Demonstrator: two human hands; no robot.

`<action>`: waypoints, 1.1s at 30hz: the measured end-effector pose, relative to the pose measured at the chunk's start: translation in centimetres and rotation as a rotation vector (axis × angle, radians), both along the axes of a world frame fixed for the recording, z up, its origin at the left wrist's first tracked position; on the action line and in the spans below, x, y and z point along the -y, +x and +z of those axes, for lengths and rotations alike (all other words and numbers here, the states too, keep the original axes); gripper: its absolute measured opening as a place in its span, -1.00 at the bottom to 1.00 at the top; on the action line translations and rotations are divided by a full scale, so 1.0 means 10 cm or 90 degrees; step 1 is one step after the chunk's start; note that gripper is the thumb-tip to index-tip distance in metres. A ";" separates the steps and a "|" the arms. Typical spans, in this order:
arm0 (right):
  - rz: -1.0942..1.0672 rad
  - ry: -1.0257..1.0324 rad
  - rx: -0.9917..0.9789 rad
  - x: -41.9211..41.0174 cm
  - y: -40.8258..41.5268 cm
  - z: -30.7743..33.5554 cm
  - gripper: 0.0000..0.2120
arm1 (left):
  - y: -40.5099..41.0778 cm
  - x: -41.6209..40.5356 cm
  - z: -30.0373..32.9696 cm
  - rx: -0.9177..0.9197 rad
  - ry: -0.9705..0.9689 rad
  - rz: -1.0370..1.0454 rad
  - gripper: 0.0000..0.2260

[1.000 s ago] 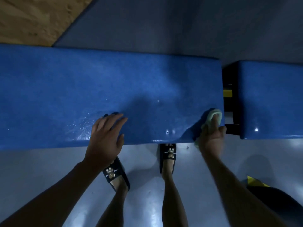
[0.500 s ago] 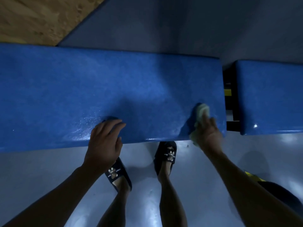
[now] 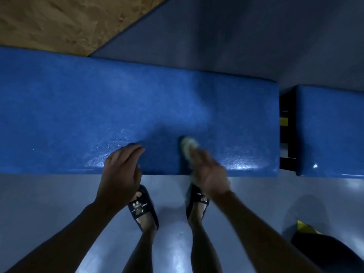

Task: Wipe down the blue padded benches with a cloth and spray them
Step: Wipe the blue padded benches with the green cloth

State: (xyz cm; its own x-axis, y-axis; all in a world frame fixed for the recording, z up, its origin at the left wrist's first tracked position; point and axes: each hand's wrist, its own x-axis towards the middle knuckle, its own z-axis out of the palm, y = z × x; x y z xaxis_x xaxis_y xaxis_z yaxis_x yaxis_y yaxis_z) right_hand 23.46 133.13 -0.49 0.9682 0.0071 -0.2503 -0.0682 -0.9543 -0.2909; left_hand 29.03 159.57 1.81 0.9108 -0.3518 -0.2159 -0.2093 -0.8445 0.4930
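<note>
We look down on a long blue padded bench (image 3: 137,107), its vinyl surface finely pebbled and glistening with droplets near the rounded front edge. Our right hand (image 3: 209,174), blurred, has its fingers curled over a pale, crumpled cloth (image 3: 188,145) and presses it onto the surface near the front edge, right of centre. Our left hand (image 3: 120,170) rests with its fingers laid together, lightly bent, on the same edge, just left of the cloth. A second blue bench (image 3: 331,131) sits to the right across a dark gap. Below, black slides (image 3: 142,207) stand on a glossy grey floor (image 3: 49,194). A rough chipboard panel (image 3: 69,22) shows top left.
</note>
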 end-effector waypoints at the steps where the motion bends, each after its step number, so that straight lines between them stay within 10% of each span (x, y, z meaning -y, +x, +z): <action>1: -0.069 -0.033 -0.011 0.35 -0.03 0.01 -0.24 | 0.01 0.02 0.00 0.002 -0.008 0.003 -0.58; 8: -0.583 -0.048 -0.028 0.24 0.08 0.02 -0.35 | 0.03 -0.05 -0.03 -0.006 -0.018 0.004 -0.56; 13: -0.217 0.058 -0.006 -1.29 0.22 -0.04 -0.35 | 0.03 -0.17 -0.01 -0.017 0.007 0.002 -0.54; 18: 0.086 0.001 -0.004 -0.53 0.30 0.04 -0.22 | 0.08 -0.25 0.01 -0.010 -0.015 0.015 -0.55; 27: -0.586 -0.093 -0.077 0.38 0.43 0.05 -0.22 | 0.13 -0.18 -0.04 -0.009 -0.033 0.006 -0.56; 33: -0.142 0.024 0.004 -0.98 0.70 -0.05 -0.23 | 0.36 0.01 -0.07 -0.009 -0.007 -0.014 -0.49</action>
